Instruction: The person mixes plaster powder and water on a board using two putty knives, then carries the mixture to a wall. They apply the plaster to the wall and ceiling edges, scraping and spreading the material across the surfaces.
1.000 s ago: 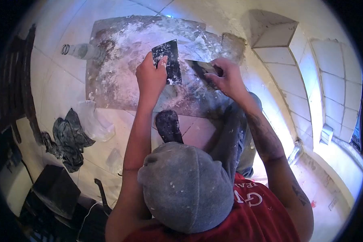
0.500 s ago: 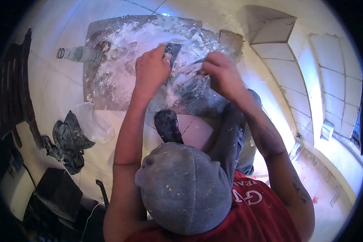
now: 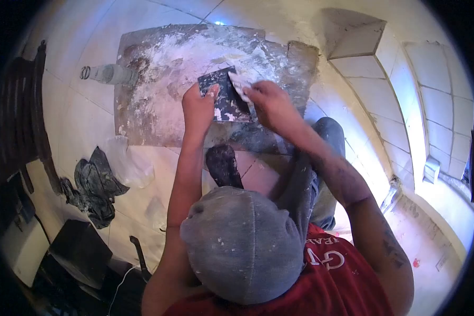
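Observation:
Near the middle of a board smeared with white powder (image 3: 158,116), my left hand (image 3: 198,108) grips the left edge of a dark flat plate (image 3: 218,97), its thumb on top. White flecks dot the plate. My right hand (image 3: 271,102) is closed on a thin piece coated in white (image 3: 239,86), which lies along the plate's right edge. Whether the two pieces touch is hard to tell. The far end of the board carries thick white smears.
A clear bottle (image 3: 108,74) lies at the board's left edge. Black crumpled plastic (image 3: 96,184) and a whitish bag (image 3: 129,163) are on the tiled floor at left. A dark chair (image 3: 23,110) stands far left, a tiled ledge (image 3: 389,100) at right.
My left hand has turned the dark plate so its broad face shows. My right hand has moved left and nearer, bringing the white-coated piece to the plate's edge.

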`<control>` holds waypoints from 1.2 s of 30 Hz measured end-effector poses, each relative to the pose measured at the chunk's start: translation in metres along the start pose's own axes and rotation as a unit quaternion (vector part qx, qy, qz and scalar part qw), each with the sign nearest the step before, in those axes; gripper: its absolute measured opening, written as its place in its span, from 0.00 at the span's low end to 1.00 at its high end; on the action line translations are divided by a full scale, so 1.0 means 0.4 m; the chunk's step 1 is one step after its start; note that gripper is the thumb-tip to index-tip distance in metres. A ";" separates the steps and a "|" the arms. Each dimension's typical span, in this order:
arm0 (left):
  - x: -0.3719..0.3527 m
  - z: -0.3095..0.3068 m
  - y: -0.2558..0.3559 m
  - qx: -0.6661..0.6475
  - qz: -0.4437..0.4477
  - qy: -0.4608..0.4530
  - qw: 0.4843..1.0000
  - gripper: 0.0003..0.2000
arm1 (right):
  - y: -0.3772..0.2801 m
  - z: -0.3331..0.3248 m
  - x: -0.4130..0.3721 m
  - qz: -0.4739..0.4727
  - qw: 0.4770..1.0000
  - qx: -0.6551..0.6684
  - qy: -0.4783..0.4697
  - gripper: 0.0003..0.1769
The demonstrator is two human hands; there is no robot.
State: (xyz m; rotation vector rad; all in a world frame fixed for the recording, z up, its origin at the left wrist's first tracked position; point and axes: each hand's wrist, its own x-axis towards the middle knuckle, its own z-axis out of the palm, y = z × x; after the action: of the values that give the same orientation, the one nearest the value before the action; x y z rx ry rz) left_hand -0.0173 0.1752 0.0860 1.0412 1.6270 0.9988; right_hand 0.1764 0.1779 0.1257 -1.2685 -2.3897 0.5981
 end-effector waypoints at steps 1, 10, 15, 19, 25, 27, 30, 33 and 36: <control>-0.012 -0.001 0.015 -0.032 -0.014 -0.008 0.999 0.07 | 0.026 0.000 0.018 0.005 1.000 -0.009 0.003 0.19; -0.029 -0.045 -0.015 -0.072 -0.061 0.000 0.995 0.07 | -0.032 -0.133 -0.032 0.005 0.986 0.140 -0.088 0.21; -0.021 -0.021 0.001 -0.165 -0.097 -0.044 0.981 0.07 | 0.014 -0.062 -0.009 0.044 0.990 0.122 -0.059 0.17; -0.043 -0.039 0.024 -0.110 -0.068 -0.048 0.990 0.08 | 0.142 -0.051 0.052 0.148 0.980 0.131 0.028 0.15; -0.087 -0.078 0.038 0.192 0.249 -0.014 0.949 0.08 | 0.080 -0.251 0.023 0.159 0.962 0.216 -0.048 0.17; -0.077 -0.069 0.052 0.211 0.373 0.013 0.903 0.09 | 0.033 -0.286 -0.004 0.082 0.969 0.213 -0.093 0.17; -0.063 -0.057 0.060 0.206 0.447 -0.009 0.870 0.09 | -0.013 -0.295 -0.026 0.005 0.971 0.203 -0.124 0.19; -0.062 -0.055 0.064 0.168 0.498 -0.045 0.850 0.09 | -0.021 -0.261 -0.033 0.017 0.970 0.190 -0.148 0.21; -0.072 -0.049 0.059 0.142 0.530 -0.059 0.834 0.10 | -0.001 -0.218 -0.010 -0.014 0.974 0.166 -0.152 0.20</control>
State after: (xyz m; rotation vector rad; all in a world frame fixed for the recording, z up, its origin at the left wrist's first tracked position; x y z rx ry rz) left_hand -0.0259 0.1528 0.1206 2.2809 1.0289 1.3390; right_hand 0.2222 0.1912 0.1987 -1.0582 -2.3982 1.2033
